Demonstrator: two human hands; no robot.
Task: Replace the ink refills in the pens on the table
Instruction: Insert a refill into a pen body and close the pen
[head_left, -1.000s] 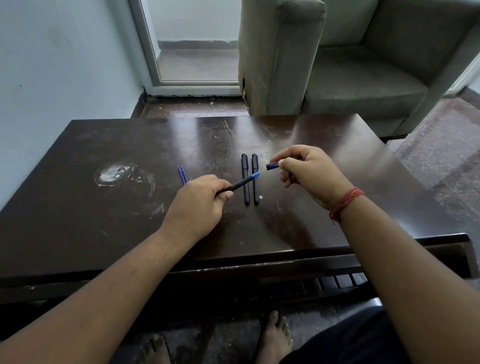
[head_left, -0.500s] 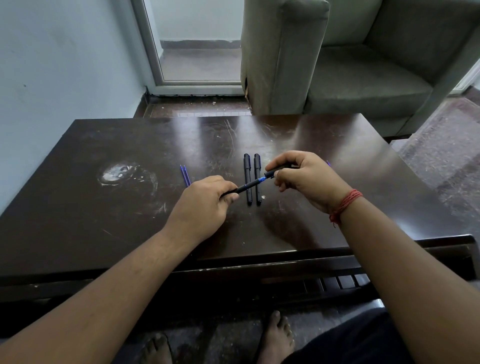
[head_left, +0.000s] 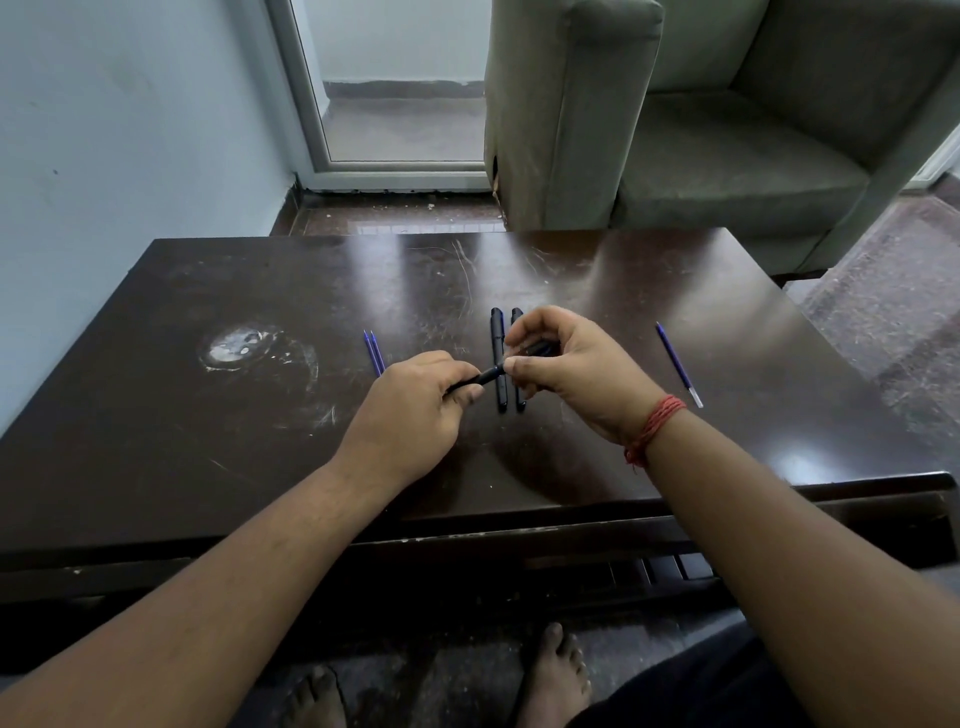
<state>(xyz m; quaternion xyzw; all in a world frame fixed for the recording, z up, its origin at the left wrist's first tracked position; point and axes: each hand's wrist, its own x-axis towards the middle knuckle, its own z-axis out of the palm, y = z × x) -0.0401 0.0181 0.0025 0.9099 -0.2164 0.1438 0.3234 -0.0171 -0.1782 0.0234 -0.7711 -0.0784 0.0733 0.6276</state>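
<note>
Gripping a slim black pen (head_left: 485, 375) between both hands, a person is seen above a dark scratched table (head_left: 208, 441). The barrel is pinched by the left hand (head_left: 415, 410) and the upper end, possibly a cap, is enclosed by the right hand (head_left: 576, 369); its long axis rises rightward. Two black pens (head_left: 500, 358) lie parallel beneath, pointing away. Two blue refills (head_left: 374, 353) rest left; another refill (head_left: 678, 364) lies right.

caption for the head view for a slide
Both hands, left hand and right hand, join a black pen above two pens on the table.
</note>
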